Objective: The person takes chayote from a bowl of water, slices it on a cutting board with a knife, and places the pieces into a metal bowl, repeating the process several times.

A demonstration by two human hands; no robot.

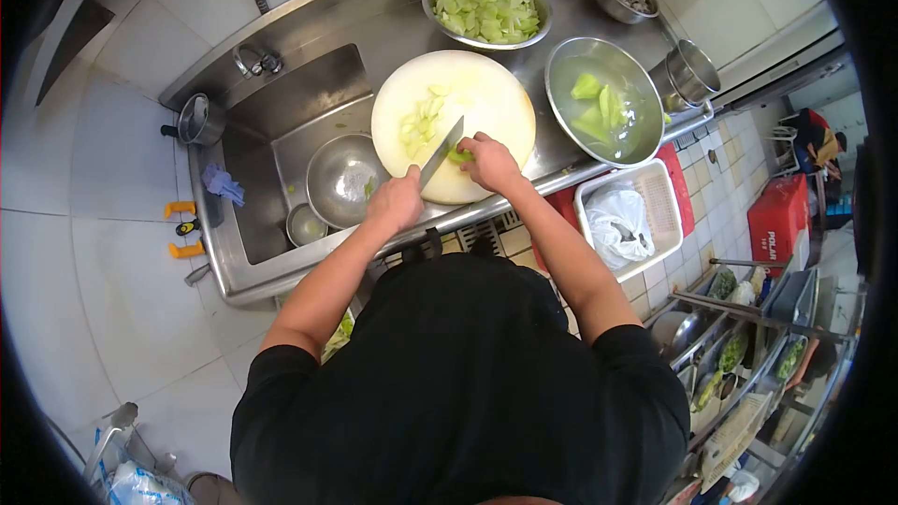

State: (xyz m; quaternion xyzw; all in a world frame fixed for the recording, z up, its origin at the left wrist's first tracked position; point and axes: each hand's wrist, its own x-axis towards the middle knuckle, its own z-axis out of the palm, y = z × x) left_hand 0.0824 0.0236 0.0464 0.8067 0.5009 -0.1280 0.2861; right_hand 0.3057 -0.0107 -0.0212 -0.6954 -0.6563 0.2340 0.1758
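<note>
My left hand point(399, 199) is closed around the handle of a kitchen knife point(443, 151), its blade slanting up and right over a round white cutting board point(505, 103). My right hand point(490, 165) pinches a green vegetable piece point(460, 155) against the board, right beside the blade. Pale green cut slices point(423, 123) lie scattered left of the knife. Behind the board, a metal bowl point(541, 30) is heaped with similar slices. To the right, a larger metal bowl point(558, 122) holds water and big green chunks point(601, 110). The fingers partly hide the held piece.
Left of the board is a steel sink point(253, 145) with a metal bowl point(339, 182) and a small pot point(306, 223) in it. A faucet point(257, 62) rises behind. A white basket point(666, 215) with a plastic bag stands at the right, below the counter edge.
</note>
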